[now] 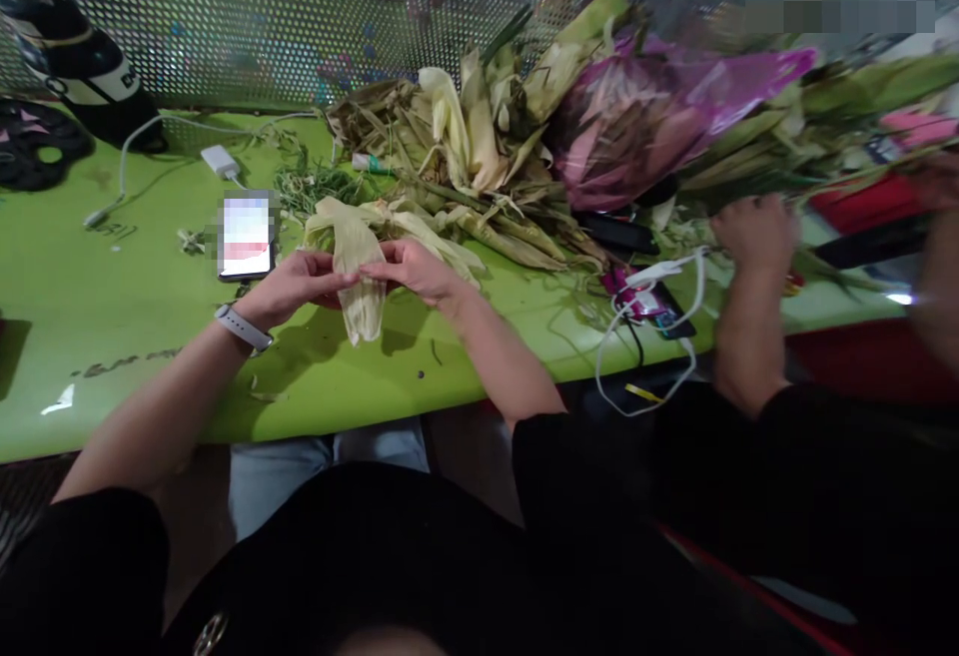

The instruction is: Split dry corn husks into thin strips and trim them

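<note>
A pale corn husk (361, 309) hangs between my two hands over the green table. My left hand (301, 282), with a white watch on its wrist, pinches it from the left side. From the right, my right hand (416, 270) grips it with thumb and fingers. The husk's upper part folds over above my fingers, and its wide end points toward me. Just behind lie more light husks (442, 242) and a small heap of green shreds (311, 187). To the left of my left hand stands a lit phone (247, 235).
A big pile of dry husks (479, 147) and a pink plastic bag (636, 127) fill the back. White cables (685, 376) loop over the front edge at right. A co-worker's hand (756, 227) reaches in there. A dark bottle (86, 67) stands back left against a perforated metal screen (225, 27).
</note>
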Demonstrator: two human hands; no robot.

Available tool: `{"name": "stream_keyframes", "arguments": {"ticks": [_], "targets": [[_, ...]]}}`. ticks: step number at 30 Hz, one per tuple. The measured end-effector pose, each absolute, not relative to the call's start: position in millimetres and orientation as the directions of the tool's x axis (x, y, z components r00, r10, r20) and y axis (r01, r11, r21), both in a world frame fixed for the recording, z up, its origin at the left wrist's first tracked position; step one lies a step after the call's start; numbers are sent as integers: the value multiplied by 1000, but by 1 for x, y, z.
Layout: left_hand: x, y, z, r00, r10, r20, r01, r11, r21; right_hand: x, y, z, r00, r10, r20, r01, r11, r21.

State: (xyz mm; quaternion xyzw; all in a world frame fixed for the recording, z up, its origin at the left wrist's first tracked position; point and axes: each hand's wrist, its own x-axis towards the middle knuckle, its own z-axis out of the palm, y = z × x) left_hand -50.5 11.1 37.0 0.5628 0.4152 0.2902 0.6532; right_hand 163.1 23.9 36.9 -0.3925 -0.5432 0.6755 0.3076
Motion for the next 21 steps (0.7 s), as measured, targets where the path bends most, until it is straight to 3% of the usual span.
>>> {"name": "stream_keyframes", "arguments": {"ticks": [21], "targets": [[-47, 10, 37, 530, 819, -219, 122, 182, 976, 171, 28, 35, -550, 801, -238, 111, -212, -971]]}}
